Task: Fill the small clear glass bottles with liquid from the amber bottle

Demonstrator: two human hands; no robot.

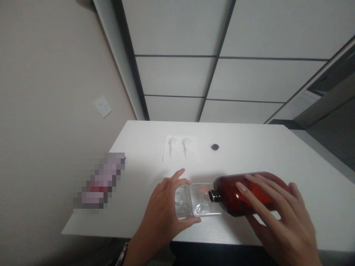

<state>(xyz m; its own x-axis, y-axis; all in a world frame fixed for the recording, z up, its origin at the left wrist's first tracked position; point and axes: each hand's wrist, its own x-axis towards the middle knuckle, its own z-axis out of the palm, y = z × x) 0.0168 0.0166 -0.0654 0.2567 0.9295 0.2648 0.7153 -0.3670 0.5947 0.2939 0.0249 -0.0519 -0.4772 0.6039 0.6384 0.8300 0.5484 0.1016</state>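
L hand [163, 208] in C-grip, thumb + fingers bracketing L part of clear tray [197, 201]. R hand [288, 218] fingers spread, curled over red btl [227, 188], which is on its side, mouth facing L, overlapping tray's R part in view. Both near front of white tbl [138, 147]; dk disc [215, 147] & pack w/ 2 white pcs [179, 149] farther back.

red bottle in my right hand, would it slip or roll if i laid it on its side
The red bottle might roll, as its body looks rounded. Its glossy surface could slip under the fingers of your right hand. Its neck is uncapped, so any contents may spill.
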